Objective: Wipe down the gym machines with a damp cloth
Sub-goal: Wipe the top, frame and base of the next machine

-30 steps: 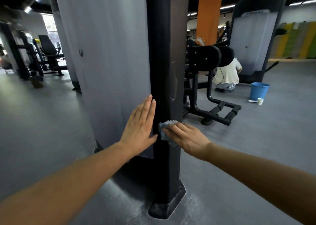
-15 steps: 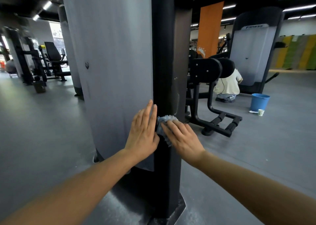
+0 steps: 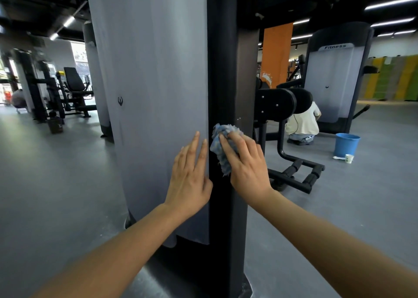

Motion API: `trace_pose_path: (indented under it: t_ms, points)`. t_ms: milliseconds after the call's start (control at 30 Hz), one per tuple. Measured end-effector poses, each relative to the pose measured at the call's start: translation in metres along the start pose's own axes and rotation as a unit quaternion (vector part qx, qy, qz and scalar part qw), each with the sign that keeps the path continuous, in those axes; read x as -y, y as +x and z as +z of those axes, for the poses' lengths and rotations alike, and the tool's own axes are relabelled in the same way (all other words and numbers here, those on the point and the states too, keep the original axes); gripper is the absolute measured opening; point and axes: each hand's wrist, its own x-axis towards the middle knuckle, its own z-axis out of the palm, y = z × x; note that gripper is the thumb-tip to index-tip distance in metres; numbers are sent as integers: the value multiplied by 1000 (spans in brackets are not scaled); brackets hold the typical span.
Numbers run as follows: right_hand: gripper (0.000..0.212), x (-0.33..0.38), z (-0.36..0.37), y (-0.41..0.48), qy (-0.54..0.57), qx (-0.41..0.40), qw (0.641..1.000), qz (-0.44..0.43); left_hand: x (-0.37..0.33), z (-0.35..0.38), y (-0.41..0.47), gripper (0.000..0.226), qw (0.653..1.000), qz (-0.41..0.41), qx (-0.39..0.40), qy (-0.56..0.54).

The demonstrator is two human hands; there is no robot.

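Head view, right hand (image 3: 246, 164) pressing cloth (image 3: 219, 150) to post (image 3: 224, 71), left hand (image 3: 190, 180) flat

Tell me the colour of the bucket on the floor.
The bucket is blue, seen best in the head view.

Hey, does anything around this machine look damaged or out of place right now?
Mostly tidy. The orange pillar has a ragged white patch low down, like chipped paint. A white cup stands loose on the floor beside the blue bucket.
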Motion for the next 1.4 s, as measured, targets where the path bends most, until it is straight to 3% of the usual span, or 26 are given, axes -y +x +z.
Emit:
trace_pose_path:
  t_ms: [133,233,533,633,900,1067,1167,1400]
  points:
    - [63,-2,13,-35,-7,0,998,-69,3,2,4,101,1000,15,-11,-3]
    - [64,-8,10,-22,-7,-2,998,-65,4,3,16,100,999,27,-34,-6]
    - [80,-43,-49,127,-52,-11,998,-20,-1,-26,54,95,998,29,-56,-19]
    - [69,-46,-69,157,-25,-29,999,5,-5,-33,65,98,999,11,-47,-16]
    - [66,-31,-42,96,-69,-3,998,11,7,-39,63,114,998,40,-33,25]
    - [67,-49,-62,113,-116,23,991,-58,-3,-45,67,89,998,22,-58,23]
    - [70,-58,-76,142,-113,-6,993,-45,-14,-45,76,72,996,-7,-91,8]
    - [51,-63,-46,143,24,-119,993,-5,-17,-29,98,70,988,34,-150,-31]
